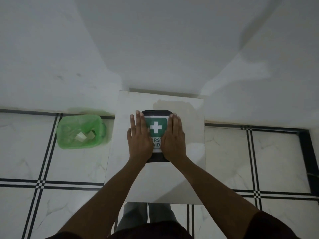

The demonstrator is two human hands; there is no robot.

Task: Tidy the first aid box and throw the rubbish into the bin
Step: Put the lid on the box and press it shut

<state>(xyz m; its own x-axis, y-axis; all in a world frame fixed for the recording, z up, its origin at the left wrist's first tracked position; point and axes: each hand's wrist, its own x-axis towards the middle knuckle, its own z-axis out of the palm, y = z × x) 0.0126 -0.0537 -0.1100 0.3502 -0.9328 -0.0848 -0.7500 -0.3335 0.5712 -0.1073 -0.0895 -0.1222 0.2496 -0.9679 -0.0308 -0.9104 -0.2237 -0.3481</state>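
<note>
Left hand (139, 137) and right hand (173, 138) lie flat on the closed first aid box (156, 129) — each grip spread, fingers straight, clamping nothing. The box sits on the white desk (186, 178), lid label showing a white cross. The green bin (81, 131) stands on the tiled floor (259, 161) left of the desk — scraps (84, 136) inside.

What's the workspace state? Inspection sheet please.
Surface: small white table, bare around the box.
Job's things: first aid box closed on the table, label up; green bin on the floor at its left, paper scraps inside.
Clutter: nothing seen.
Grips: left hand and right hand flat on the lid, fingers extended.
Cables: nothing seen.
Surroundings: white wall, tiled floor with black lines.
</note>
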